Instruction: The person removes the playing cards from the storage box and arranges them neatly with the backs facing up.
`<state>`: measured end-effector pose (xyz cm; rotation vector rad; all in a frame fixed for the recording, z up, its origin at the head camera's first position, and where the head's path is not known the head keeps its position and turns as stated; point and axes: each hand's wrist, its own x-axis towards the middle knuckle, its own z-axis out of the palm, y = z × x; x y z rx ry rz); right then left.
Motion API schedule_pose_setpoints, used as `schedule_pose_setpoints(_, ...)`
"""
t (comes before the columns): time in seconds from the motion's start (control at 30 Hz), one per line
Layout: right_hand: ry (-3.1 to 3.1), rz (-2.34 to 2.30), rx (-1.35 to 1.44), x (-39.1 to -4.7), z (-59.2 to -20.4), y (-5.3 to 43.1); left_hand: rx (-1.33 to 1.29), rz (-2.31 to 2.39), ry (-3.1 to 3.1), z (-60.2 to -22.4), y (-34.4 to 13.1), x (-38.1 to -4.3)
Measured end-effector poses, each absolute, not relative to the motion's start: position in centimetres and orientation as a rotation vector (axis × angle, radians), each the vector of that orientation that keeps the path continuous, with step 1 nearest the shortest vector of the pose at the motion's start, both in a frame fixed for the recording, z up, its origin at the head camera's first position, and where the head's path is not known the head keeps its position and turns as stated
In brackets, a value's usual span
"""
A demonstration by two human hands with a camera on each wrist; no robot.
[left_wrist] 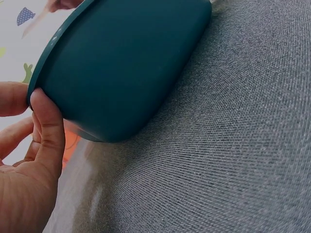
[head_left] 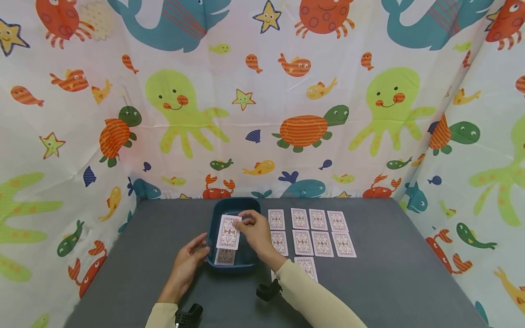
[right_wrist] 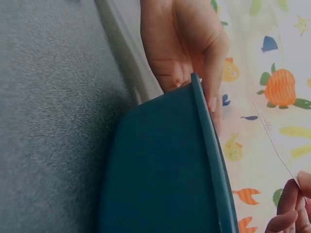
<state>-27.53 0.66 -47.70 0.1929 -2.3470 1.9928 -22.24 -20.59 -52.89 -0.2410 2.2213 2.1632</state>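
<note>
My left hand [head_left: 189,257] is at the left side of a dark teal plastic bin [head_left: 247,268]. In the left wrist view, its thumb and forefinger [left_wrist: 47,126] pinch the bin's rim. My right hand [head_left: 257,234] pinches a playing card [head_left: 228,234] by its upper right corner, above the bin with its patterned back showing. The right wrist view has this card [right_wrist: 276,150] almost edge-on. Another card [head_left: 224,258] lies back up inside the bin, partly covered by the held one.
Several cards [head_left: 321,244] lie back up in rows on the grey tabletop [head_left: 381,282] to the right of the bin. The right forearm partly hides the nearest ones. Behind the table hangs a curtain [head_left: 262,173] printed with sea animals.
</note>
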Motion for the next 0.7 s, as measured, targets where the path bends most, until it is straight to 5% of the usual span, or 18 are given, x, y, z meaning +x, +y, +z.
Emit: schedule_pose_setpoints(0.7,-2.349,2.036,0.158,-23.1,-44.2,4.7,-0.241,2.125,2.254,-52.9,-20.8,-22.3)
